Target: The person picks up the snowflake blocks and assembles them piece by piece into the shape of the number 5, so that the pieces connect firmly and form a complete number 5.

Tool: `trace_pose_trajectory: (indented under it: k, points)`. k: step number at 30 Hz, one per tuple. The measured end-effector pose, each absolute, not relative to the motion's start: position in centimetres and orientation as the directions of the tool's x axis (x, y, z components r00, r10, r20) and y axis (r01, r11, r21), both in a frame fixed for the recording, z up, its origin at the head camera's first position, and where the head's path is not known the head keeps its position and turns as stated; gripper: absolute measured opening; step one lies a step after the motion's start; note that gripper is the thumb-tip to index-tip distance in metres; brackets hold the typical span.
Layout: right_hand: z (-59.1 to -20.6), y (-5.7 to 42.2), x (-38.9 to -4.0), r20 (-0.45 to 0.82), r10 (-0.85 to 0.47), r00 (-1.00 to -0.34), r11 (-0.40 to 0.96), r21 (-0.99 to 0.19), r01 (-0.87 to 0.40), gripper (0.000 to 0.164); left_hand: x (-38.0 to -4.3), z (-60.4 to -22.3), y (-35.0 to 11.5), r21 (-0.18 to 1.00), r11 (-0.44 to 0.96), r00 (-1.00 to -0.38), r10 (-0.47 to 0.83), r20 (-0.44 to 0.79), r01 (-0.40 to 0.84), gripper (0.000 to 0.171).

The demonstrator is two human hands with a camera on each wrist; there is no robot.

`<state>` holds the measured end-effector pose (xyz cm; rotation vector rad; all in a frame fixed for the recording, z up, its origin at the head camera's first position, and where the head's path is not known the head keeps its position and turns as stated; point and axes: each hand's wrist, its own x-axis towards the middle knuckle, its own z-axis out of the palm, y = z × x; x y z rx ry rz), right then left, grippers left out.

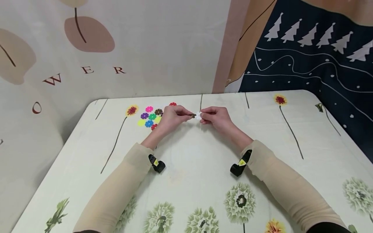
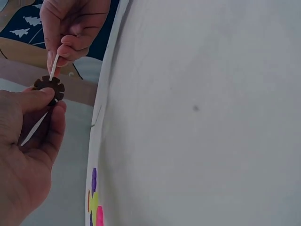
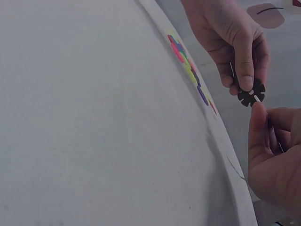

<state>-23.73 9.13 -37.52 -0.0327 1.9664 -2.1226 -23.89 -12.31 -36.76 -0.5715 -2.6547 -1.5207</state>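
My left hand (image 1: 172, 119) pinches a dark brown notched plastic disc (image 2: 56, 87) between thumb and fingers. My right hand (image 1: 218, 119) pinches a white notched disc (image 1: 198, 115), seen edge-on as a thin white strip (image 2: 54, 68) in the left wrist view. The white disc's edge meets the brown disc at its rim; how deep it sits in a slot I cannot tell. Another white edge (image 2: 34, 129) shows below the brown disc, within my left hand, mostly hidden by the fingers. Both hands are raised above the far part of the table.
Left of my left hand, several notched discs lie in a group on the table, among them a green disc (image 1: 152, 116), a blue disc (image 1: 149, 124) and a purple disc (image 1: 144, 116). A flower-printed cloth (image 1: 192, 168) covers the table. Behind it hangs a printed curtain (image 1: 163, 48).
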Motion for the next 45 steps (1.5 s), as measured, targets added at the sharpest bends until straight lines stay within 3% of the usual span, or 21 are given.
trace_pose_trajectory:
  k: [14, 26, 32, 39, 45]
  points:
    - [-37.3, 9.5, -23.6, -0.17, -0.233, -0.958, -0.09, -0.977, 0.195, 0.032, -23.4, -36.2, -11.9, 0.826, 0.454, -0.929, 0.304, 0.21, 0.335, 0.01]
    - [-37.3, 10.2, -23.9, -0.144, -0.214, -0.966, -0.09, -0.982, 0.167, 0.036, -23.7, -36.1, -11.5, 0.868, 0.435, -0.954, 0.271, 0.128, 0.24, 0.011]
    - [-37.6, 10.4, -24.0, -0.051, -0.217, -0.975, -0.053, -0.997, 0.064, 0.039, -23.6, -36.0, -11.6, 0.879, 0.42, -0.957, 0.266, 0.12, 0.227, 0.012]
    - [-37.8, 10.1, -23.9, 0.104, -0.229, -0.968, 0.099, -0.987, -0.129, 0.037, -23.5, -36.2, -11.9, 0.885, 0.403, -0.953, 0.275, 0.124, 0.232, 0.013]
    - [-37.9, 9.9, -23.6, 0.127, -0.212, -0.969, 0.148, -0.976, -0.161, 0.034, -23.6, -36.2, -11.6, 0.884, 0.403, -0.951, 0.28, 0.127, 0.237, 0.013]
